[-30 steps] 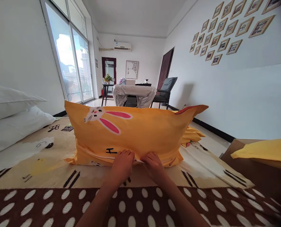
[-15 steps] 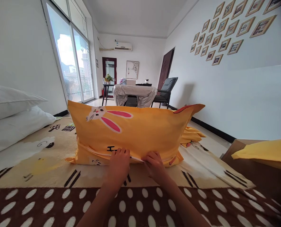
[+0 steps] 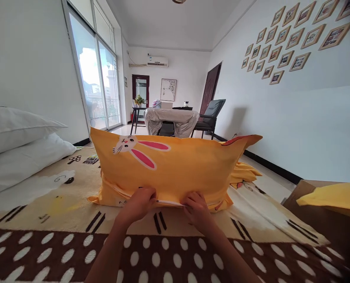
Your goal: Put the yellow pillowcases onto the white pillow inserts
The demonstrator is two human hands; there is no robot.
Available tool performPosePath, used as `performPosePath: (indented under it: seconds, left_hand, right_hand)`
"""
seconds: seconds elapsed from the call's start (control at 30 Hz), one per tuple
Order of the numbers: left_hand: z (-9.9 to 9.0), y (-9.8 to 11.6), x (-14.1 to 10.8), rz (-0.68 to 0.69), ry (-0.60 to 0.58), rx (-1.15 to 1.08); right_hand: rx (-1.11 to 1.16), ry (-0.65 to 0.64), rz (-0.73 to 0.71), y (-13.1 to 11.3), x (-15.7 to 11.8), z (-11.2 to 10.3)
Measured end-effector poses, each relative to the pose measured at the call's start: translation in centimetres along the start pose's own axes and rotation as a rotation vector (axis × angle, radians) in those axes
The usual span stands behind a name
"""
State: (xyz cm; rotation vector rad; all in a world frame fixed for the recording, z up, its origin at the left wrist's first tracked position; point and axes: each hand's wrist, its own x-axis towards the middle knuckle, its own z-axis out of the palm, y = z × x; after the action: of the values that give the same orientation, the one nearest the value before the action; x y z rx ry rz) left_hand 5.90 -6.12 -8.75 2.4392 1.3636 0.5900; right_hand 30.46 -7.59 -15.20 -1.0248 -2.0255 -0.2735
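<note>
A plump pillow in a yellow pillowcase [image 3: 192,165] with a pink-eared rabbit print stands on its long side on the blanket. Along its near lower side runs a pale zipper edge [image 3: 169,203], visible between my two hands. My left hand [image 3: 142,201] has its fingers curled on that edge, gripping the cloth left of the middle. To the right, my right hand [image 3: 196,204] pinches the same edge with bent fingers. The fingertips of both hands are partly hidden, and I cannot make out a zipper slider.
Two white pillows [image 3: 30,157] lie stacked at the left. Folded yellow cloth [image 3: 245,173] sits behind the pillow's right end. At the right, a cardboard box [image 3: 319,212] has yellow fabric [image 3: 337,196] over its rim. The patterned blanket [image 3: 175,224] spreads beneath everything.
My left hand has shifted left along the zipper edge, away from my right hand, which keeps its grip. The view has moved slightly, so the scene sits a little further right and lower.
</note>
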Motion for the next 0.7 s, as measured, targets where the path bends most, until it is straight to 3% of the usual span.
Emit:
performPosePath:
  seconds: [0.2,0.33,0.57,0.7]
  left_hand:
    - [0.0,-0.3,-0.2,0.049,-0.117,-0.088]
    - [0.1,-0.2,-0.3,0.087,-0.126,-0.089]
    - [-0.1,-0.3,-0.6,0.127,-0.111,-0.141]
    - [-0.1,0.0,-0.5,0.117,-0.089,-0.109]
  right_hand:
    - [-0.011,-0.067,-0.055,-2.3,0.0,-0.9]
    - [-0.049,-0.153,-0.031,-5.0,1.2,0.0]
    - [-0.274,-0.5,0.131,-9.0,6.4,2.1]
    - [-0.22,-0.467,0.202,-8.5,6.3,2.5]
